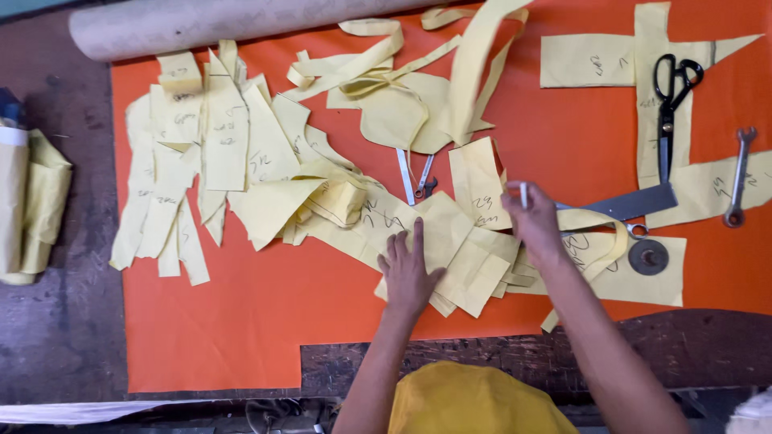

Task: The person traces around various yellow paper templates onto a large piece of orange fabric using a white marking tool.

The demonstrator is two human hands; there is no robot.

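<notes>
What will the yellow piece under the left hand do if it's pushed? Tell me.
The yellow piece looks thin and flat, so it is probably light and floppy. Pressed by the left hand on the orange cloth, it would likely slide or wrinkle, dragging overlapped pieces.

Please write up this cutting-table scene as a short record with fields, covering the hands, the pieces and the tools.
Surface: orange cloth spread on a dark worktable
Left hand: flat, palm down, on a yellow paper piece
Right hand: raised, pinching a small white chalk
Pieces: many yellow pieces with handwritten marks, piled at left and centre
Tools: black scissors upper right; spanner far right; round metal weight; small snips
Back edge: cardboard roll
</notes>
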